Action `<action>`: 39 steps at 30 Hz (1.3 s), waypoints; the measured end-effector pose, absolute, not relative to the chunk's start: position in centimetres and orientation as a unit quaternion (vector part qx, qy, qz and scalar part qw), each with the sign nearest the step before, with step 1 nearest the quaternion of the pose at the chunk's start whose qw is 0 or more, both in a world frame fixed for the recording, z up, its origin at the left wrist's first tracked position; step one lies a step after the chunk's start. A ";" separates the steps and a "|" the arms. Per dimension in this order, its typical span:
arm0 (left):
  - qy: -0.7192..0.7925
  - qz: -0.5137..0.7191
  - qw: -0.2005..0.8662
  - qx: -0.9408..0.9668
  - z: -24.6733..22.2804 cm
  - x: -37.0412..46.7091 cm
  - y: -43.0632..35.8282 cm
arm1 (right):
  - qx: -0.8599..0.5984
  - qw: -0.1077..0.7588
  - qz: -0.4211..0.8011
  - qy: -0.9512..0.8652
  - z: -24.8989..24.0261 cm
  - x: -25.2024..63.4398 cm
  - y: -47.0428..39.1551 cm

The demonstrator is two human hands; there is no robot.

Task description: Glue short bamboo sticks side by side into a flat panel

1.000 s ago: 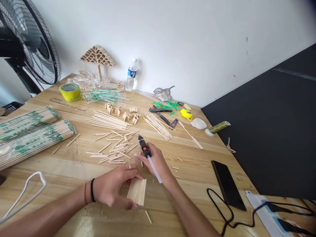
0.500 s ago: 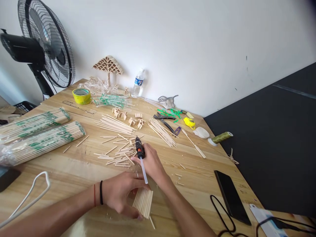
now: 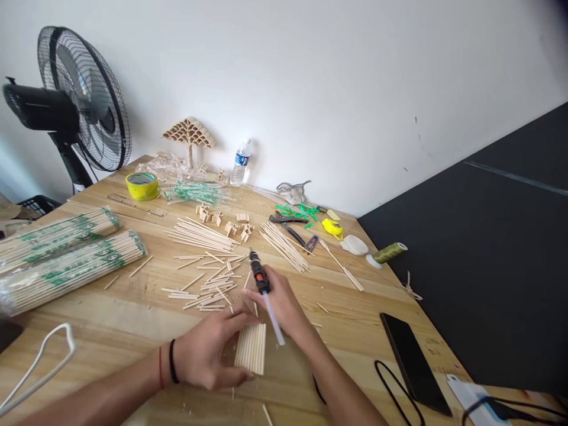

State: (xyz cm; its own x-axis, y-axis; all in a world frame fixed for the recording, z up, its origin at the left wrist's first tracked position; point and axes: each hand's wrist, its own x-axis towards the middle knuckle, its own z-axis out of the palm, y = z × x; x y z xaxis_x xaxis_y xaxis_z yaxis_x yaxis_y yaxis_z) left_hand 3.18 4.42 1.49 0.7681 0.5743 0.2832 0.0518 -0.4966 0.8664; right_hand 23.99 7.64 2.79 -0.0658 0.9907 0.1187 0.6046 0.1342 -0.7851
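Note:
My left hand (image 3: 208, 349) grips a small flat panel of wooden sticks (image 3: 251, 350) laid side by side, thumb at its near edge and fingers at its far edge. In my right hand (image 3: 281, 299) is a black hot glue gun (image 3: 260, 272), its nozzle pointing away from me. A translucent glue stick (image 3: 274, 319) juts from the gun's back end, just right of the panel. Short cut wooden sticks (image 3: 217, 287) lie scattered beyond my hands. One loose stick (image 3: 267, 415) is on the table below the panel.
Long sticks (image 3: 202, 235), small stick-built pieces (image 3: 231, 228), pliers (image 3: 288, 219) and a yellow tape measure (image 3: 332, 228) lie farther back. Bagged sticks (image 3: 75, 269) are at left, a phone (image 3: 415, 361) at right. A bottle (image 3: 240, 165) and stick-built tree (image 3: 189, 135) stand near the wall.
The glue gun has shifted right relative to the panel, so its glue stick no longer overlaps the panel's far edge. The panel has moved away from the loose stick. The camera view has shifted slightly.

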 end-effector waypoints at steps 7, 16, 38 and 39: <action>0.267 0.325 0.477 0.772 1.7 3.2 5.0 | -0.538 0.421 0.385 -0.620 1.7 29.0 4.2; 0.290 0.289 0.462 0.787 1.7 3.4 5.3 | -0.500 0.476 0.480 -0.542 1.0 28.0 -0.3; 0.277 0.242 0.481 0.796 2.3 3.4 5.6 | -0.528 0.393 0.435 -0.614 1.8 27.8 -0.9; 0.276 0.243 0.482 0.795 2.2 3.4 5.6 | -0.530 0.390 0.435 -0.615 1.8 27.8 -1.0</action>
State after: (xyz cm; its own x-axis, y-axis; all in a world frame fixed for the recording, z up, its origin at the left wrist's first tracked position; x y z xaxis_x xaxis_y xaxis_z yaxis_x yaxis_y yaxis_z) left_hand 3.38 5.56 2.25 0.7301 0.6727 0.1204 0.2040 -0.3827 0.9011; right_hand 27.81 -0.95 1.81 -0.1344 0.9908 0.0181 0.3113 0.0596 -0.9484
